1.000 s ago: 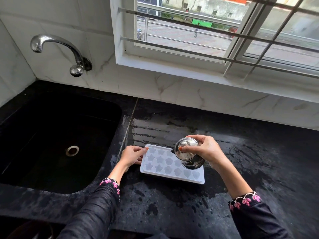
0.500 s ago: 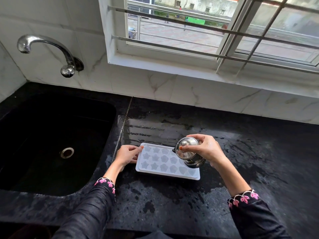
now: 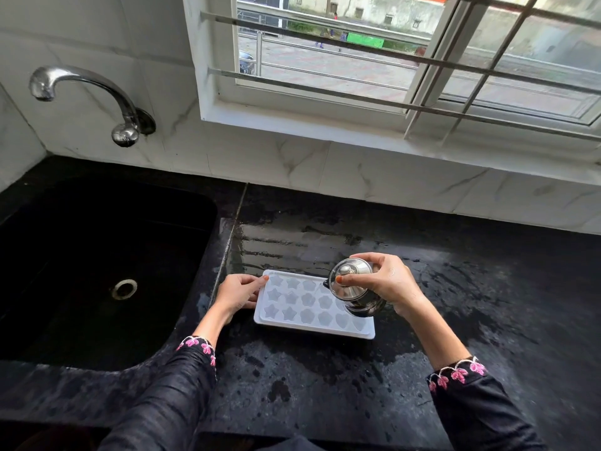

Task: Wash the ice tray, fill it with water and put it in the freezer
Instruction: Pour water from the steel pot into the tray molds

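Note:
A white ice tray with star and heart shaped cells lies flat on the wet black counter, just right of the sink. My left hand holds the tray's left end, fingers curled round its edge. My right hand grips a small steel jug, tilted to the left over the tray's right part. The jug hides a few cells at the tray's back right.
A black sink with a round drain fills the left side. A chrome tap juts from the tiled wall above it. A barred window runs along the back. Water patches cover the counter around the tray.
The hands, jug and tray keep nearly the same pose. Only the camera view has shifted a little.

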`<state>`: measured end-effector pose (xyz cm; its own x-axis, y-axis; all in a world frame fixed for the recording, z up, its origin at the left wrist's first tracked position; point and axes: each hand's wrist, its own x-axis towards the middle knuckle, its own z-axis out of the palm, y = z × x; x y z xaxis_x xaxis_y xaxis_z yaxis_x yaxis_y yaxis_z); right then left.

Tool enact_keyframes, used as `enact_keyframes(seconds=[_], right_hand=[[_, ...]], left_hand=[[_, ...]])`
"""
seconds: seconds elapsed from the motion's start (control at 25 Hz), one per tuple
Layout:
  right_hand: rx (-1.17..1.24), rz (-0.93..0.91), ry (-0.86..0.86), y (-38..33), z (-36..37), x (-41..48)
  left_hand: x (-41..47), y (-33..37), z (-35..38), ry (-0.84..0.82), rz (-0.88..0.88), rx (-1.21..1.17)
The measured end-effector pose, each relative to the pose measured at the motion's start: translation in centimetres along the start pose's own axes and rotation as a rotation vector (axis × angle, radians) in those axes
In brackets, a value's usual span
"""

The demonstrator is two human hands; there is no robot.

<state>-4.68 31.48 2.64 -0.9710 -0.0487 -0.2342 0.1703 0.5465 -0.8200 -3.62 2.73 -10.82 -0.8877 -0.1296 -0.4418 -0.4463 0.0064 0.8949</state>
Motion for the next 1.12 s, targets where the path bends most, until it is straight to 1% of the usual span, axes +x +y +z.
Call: enact_keyframes(seconds=[0.44, 0.6, 1.12], right_hand=[[0.037, 0.010, -0.012, 0.1, 0.0, -0.1], [0.068, 0.034, 0.009, 0.9, -0.4, -0.1], [-0.017, 0.069, 0.077, 2.1, -1.6, -0.7]], left_hand=[[-0.2, 0.2, -0.1, 0.004, 0.001, 0.024], [-0.4, 0.3, 0.0, 0.001, -0.001, 0.024], [-0.3, 0.2, 0.0, -0.002, -0.004, 0.006]])
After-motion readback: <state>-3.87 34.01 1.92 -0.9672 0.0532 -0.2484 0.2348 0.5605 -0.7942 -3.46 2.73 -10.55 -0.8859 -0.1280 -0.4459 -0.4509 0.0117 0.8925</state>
